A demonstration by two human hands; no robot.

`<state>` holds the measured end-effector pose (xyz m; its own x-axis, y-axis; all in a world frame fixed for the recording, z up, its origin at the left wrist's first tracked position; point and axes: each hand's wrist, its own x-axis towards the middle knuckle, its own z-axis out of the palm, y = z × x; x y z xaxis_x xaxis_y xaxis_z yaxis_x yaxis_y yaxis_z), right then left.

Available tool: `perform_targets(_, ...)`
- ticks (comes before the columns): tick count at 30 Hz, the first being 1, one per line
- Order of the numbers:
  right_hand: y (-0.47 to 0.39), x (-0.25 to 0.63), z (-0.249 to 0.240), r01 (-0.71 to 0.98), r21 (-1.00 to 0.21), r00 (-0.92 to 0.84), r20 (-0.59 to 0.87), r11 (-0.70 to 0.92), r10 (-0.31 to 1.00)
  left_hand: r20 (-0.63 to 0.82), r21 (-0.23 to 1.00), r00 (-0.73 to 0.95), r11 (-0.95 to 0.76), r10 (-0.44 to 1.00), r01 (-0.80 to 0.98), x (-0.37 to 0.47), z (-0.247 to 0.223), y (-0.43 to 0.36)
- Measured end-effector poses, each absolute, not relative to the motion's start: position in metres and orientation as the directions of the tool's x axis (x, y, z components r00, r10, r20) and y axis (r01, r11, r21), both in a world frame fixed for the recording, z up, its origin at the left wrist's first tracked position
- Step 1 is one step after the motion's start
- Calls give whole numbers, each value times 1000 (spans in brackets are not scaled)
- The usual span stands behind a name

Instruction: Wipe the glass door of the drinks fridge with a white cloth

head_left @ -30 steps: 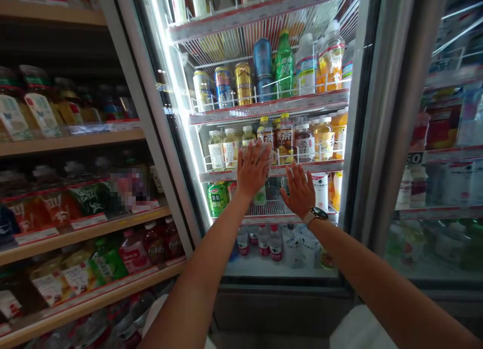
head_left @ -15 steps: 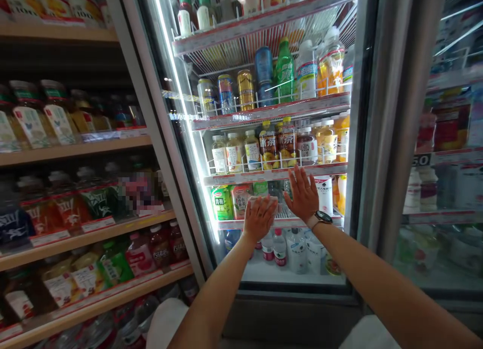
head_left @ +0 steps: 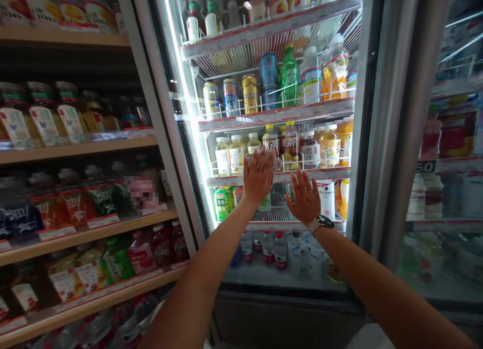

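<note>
My left hand [head_left: 258, 178] lies flat against the glass door [head_left: 279, 208] of a lit drinks cooler, in front of the shelf of bottled teas. Under its fingers it presses a pale, thin cloth [head_left: 278, 162], most of which the hand hides; whether it is fabric or paper I cannot tell. Lower and to the right, my right hand [head_left: 305, 198] rests palm-forward at the same glass, fingers spread and holding nothing. A ring and a dark wristwatch [head_left: 324, 220] show on that side.
A metal door frame [head_left: 394, 137] runs down the right, with another glass-fronted cooler [head_left: 445, 188] beyond it. On the left, wooden shelves [head_left: 83, 147] carry rows of bottles. Behind the glass stand cans, a green bottle [head_left: 289, 77] and several water bottles [head_left: 281, 251].
My left hand has slid up the glass with the cloth, from the lower shelf's level to the tea bottles. The right hand stays nearly in place. The view has shifted slightly.
</note>
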<state>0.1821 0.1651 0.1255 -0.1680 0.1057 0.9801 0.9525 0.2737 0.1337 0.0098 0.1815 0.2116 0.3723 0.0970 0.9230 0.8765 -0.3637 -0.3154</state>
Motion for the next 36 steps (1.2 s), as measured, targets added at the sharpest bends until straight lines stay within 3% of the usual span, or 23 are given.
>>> perform_targets(4,165,182,126,950,126,-166,979,285,121,910,-351,407,-369,84,861,14,196,183)
perform_targets(16,165,181,126,950,115,-159,978,290,133,780,-563,623,-369,58,739,-28,46,178)
perform_targets(21,165,180,126,951,112,-153,980,288,124,767,-581,639,-360,59,730,-28,87,181)
perform_targets(25,164,181,127,955,113,-154,979,275,135,899,-367,427,-369,95,854,-5,173,180)
perform_targets(28,163,181,127,956,103,-146,979,276,141,924,-314,373,-394,81,863,10,215,181)
perform_targets(31,163,181,127,957,113,-154,978,266,141,913,-342,402,-405,70,848,13,215,182)
perform_targets(36,162,181,128,961,110,-150,978,252,143,874,-419,482,-403,66,814,2,164,180)
